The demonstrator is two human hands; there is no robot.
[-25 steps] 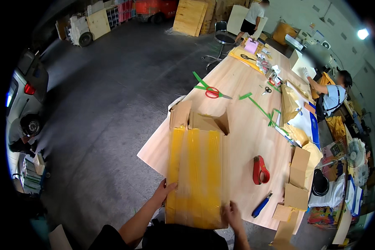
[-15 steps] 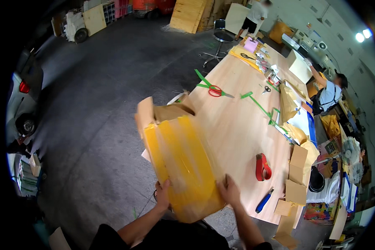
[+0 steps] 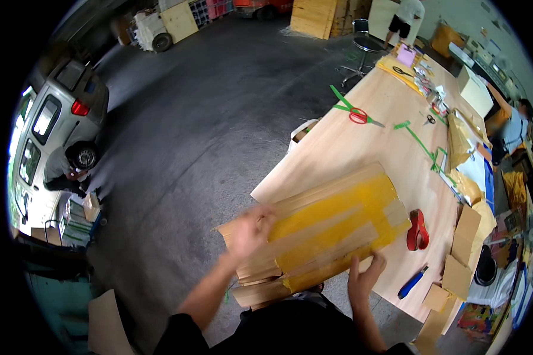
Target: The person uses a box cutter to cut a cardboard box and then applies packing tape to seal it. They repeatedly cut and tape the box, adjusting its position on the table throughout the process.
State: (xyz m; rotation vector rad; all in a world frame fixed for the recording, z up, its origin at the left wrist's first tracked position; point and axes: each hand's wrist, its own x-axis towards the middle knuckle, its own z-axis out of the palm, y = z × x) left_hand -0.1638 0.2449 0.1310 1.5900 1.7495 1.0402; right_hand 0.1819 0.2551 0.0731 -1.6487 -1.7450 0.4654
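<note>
A long cardboard box [image 3: 337,222] covered in yellow tape lies slantwise over the near corner of the table, its flaps loose at the left end. Above those flaps is my left hand [image 3: 250,235], smeared by motion, so its grip is unclear. My right hand [image 3: 366,278] is at the box's near long side, thumb and fingers apart and not closed around anything. To the right of the box, a red tape dispenser [image 3: 417,229] lies on the table, and a blue utility knife [image 3: 413,282] lies nearer to me.
The wooden table [image 3: 391,145] also bears red-handled scissors [image 3: 357,115], green strapping [image 3: 417,139] and folded cardboard [image 3: 457,275] along its right edge. A stool [image 3: 364,44] stands beyond. One person crouches by a van [image 3: 71,112]; two others are at the far right.
The box has turned from upright to lying crosswise, its flapped end swinging to the left. My left hand has moved up over the flaps; my right hand has shifted right along with the box.
</note>
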